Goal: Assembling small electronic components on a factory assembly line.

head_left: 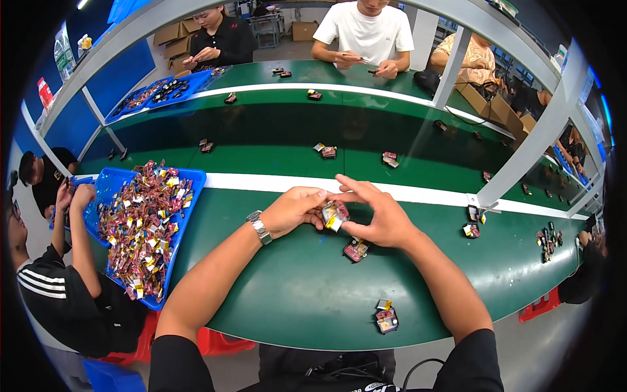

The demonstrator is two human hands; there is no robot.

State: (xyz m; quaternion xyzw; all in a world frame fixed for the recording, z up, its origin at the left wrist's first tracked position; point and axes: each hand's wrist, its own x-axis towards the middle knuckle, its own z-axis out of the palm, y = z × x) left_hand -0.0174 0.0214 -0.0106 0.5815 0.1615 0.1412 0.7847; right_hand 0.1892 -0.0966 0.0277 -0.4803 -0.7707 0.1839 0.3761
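Note:
A small electronic assembly [335,213] with a red circuit board, a pale casing and a yellow-taped battery is held up between both hands over the green bench. My left hand [292,211], with a metal watch on its wrist, pinches it from the left. From the right, my right hand [382,212] curves thumb and forefinger around its edges, its other fingers raised. Just below lies a second assembly [355,250] with a dark edge. Another assembly [386,317], its yellow-and-silver battery beside the board, rests near the bench's front edge.
A blue tray [200,178] heaped with assemblies stands left. More parts [550,242] lie at the right. Past the white rail [261,182], a green conveyor belt [261,147] carries scattered assemblies. Grey posts [506,173] rise from the bench. Co-workers sit opposite and on both sides.

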